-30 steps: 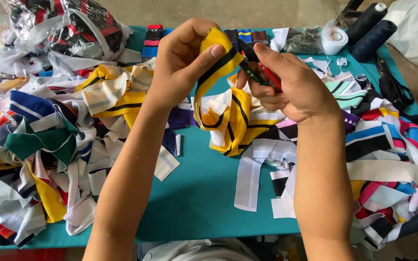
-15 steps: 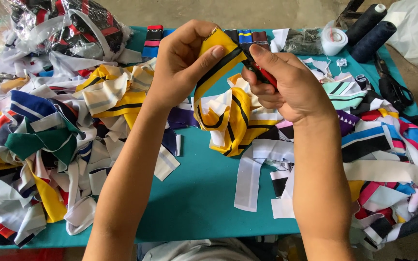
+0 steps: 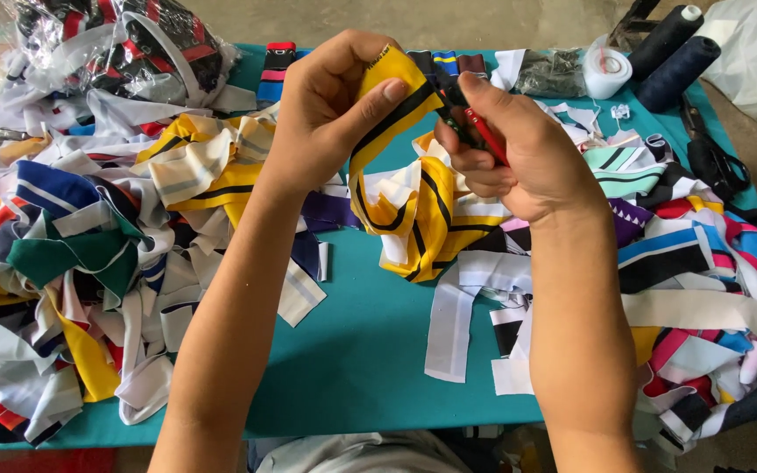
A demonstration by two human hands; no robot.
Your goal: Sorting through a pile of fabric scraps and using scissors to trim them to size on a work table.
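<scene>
My left hand [image 3: 330,109] pinches the top edge of a yellow, black and white striped fabric piece [image 3: 418,210], which hangs down over the teal table [image 3: 361,350]. My right hand [image 3: 523,149] is closed around a small red-handled snipper [image 3: 475,127], its dark blades touching the fabric's upper edge just right of my left thumb. Both hands are raised above the middle of the table.
Heaps of coloured fabric strips lie at left [image 3: 72,263] and right [image 3: 703,289]. A clear plastic bag of scraps [image 3: 124,44] sits at back left. Dark thread cones [image 3: 672,48], a white tape roll [image 3: 606,70] and black scissors [image 3: 711,153] are at back right.
My right hand with the snipper has shifted slightly left and up against the fabric's edge. My left hand keeps its hold on the fabric.
</scene>
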